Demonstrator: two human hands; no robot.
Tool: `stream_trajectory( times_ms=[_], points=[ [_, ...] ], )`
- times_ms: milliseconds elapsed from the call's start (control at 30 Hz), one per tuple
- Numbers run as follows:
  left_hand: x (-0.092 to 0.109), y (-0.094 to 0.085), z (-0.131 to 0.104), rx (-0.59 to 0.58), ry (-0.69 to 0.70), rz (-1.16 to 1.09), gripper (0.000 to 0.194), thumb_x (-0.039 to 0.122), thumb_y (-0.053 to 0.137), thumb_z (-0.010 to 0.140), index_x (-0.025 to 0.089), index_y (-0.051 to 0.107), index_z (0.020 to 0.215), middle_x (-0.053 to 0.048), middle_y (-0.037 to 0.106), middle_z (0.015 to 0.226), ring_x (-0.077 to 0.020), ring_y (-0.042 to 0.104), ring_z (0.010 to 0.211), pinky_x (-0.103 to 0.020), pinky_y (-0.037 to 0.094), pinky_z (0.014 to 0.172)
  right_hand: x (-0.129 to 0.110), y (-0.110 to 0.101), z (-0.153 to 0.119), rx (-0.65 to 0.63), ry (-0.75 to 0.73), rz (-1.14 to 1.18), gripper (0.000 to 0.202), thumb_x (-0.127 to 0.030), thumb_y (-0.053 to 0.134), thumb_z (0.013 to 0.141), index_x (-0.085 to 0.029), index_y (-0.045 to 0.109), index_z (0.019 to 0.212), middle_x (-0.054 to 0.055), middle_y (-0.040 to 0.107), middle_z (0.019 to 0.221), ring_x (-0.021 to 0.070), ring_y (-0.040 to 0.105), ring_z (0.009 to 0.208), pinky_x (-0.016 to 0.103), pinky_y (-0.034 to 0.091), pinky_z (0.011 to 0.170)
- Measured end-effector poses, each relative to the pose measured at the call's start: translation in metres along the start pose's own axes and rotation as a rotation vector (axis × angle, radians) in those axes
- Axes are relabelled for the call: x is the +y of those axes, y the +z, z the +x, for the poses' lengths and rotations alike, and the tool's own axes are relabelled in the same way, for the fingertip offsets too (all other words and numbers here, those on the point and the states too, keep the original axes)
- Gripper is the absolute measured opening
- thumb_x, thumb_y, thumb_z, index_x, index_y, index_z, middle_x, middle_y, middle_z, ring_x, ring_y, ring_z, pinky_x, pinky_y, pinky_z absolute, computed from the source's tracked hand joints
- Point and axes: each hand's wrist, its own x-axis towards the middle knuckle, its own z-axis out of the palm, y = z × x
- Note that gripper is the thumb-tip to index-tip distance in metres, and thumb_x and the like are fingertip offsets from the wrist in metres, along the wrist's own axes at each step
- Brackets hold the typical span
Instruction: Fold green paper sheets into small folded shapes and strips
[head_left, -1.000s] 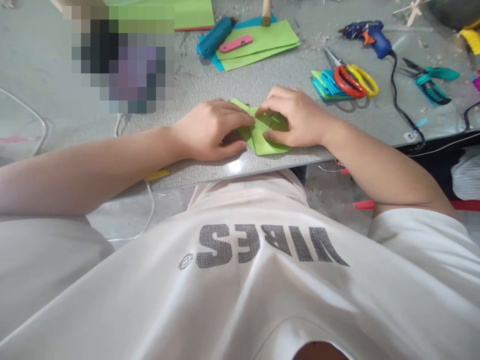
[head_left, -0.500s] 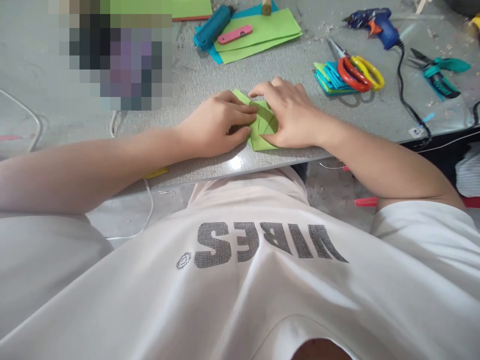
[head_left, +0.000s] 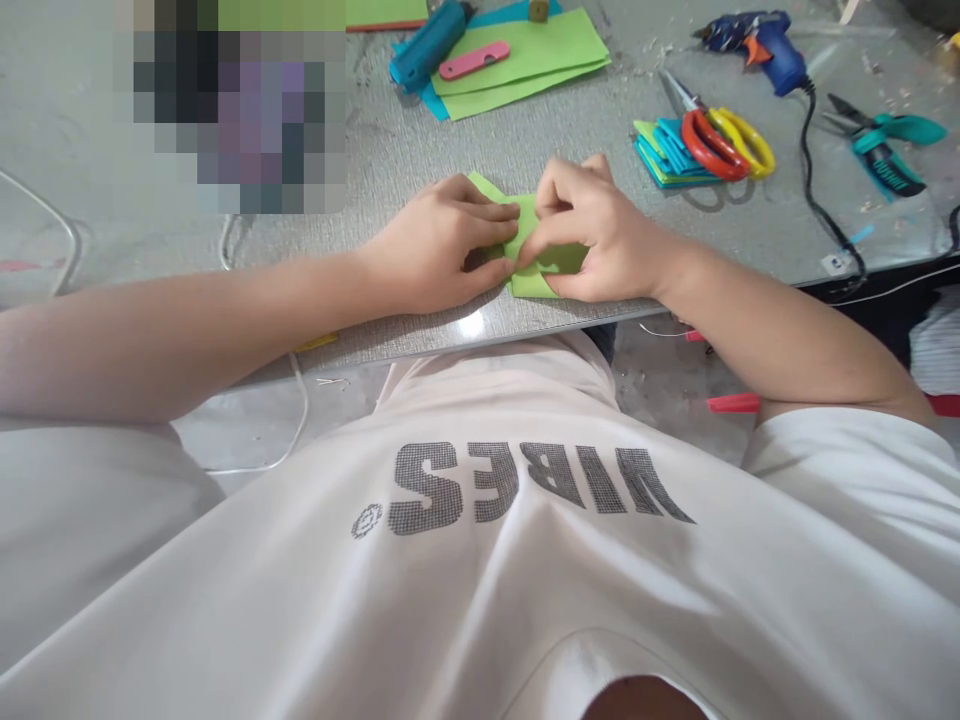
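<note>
A small folded piece of light green paper (head_left: 529, 284) lies on the table near its front edge, between my two hands. My left hand (head_left: 450, 245) holds down its left side, with fingers close together and the thumb at the lower edge. From the right, my right hand (head_left: 611, 230) reaches over the paper. Its index finger touches the paper near the left thumb, its own thumb is at the lower right edge by a raised flap, and the other fingers are curled. Parts of the paper are hidden under both hands.
Beyond the hands lie green paper sheets (head_left: 544, 75), a pink cutter (head_left: 474, 60) and a teal tool (head_left: 429, 48). Scissors (head_left: 716, 142) rest on folded paper pieces (head_left: 667, 165). Farther right are a blue glue gun (head_left: 772, 55), its black cord (head_left: 808, 190) and pliers (head_left: 885, 145).
My right hand's index finger has come down and left onto the paper, and its fingers have curled more. The left hand stays nearly in place. The view has shifted slightly.
</note>
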Motion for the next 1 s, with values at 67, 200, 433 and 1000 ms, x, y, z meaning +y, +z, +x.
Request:
stream_trajectory(
  times_ms=[67, 200, 433, 1000],
  points=[
    [0.000, 0.000, 0.000, -0.004, 0.002, 0.007, 0.056, 0.049, 0.057, 0.113, 0.029, 0.095, 0.150, -0.007, 0.089, 0.164, -0.0444, 0.081, 0.151, -0.070, 0.062, 0.135, 0.002, -0.002, -0.001, 0.013, -0.128, -0.007, 0.027, -0.038, 0.069, 0.124, -0.028, 0.094, 0.119, 0.005, 0.066, 0.113, 0.0241, 0.064, 0.102, 0.052, 0.046, 0.106],
    [-0.002, 0.003, 0.001, 0.015, -0.020, -0.027, 0.052, 0.043, 0.055, 0.114, 0.039, 0.094, 0.149, -0.001, 0.093, 0.154, -0.0416, 0.080, 0.150, -0.069, 0.061, 0.136, 0.002, -0.004, 0.000, 0.051, -0.356, -0.041, 0.035, -0.027, 0.061, 0.131, -0.027, 0.095, 0.123, -0.001, 0.063, 0.095, 0.0192, 0.054, 0.085, 0.046, 0.042, 0.092],
    [-0.006, 0.009, 0.007, 0.046, -0.069, -0.008, 0.049, 0.051, 0.054, 0.117, 0.039, 0.096, 0.139, -0.002, 0.092, 0.155, -0.0442, 0.081, 0.145, -0.075, 0.058, 0.135, 0.004, -0.004, -0.002, -0.075, -0.393, -0.105, 0.043, -0.028, 0.048, 0.134, -0.026, 0.091, 0.138, 0.000, 0.064, 0.090, 0.0221, 0.055, 0.083, 0.045, 0.041, 0.084],
    [-0.012, 0.013, 0.014, 0.057, -0.111, 0.087, 0.051, 0.069, 0.063, 0.112, 0.035, 0.089, 0.140, 0.004, 0.083, 0.172, -0.0402, 0.066, 0.132, -0.074, 0.056, 0.128, 0.002, -0.004, -0.001, -0.162, -0.285, -0.069, 0.045, -0.030, 0.046, 0.132, -0.025, 0.090, 0.131, 0.003, 0.072, 0.095, 0.0224, 0.065, 0.087, 0.044, 0.050, 0.089]
  ],
)
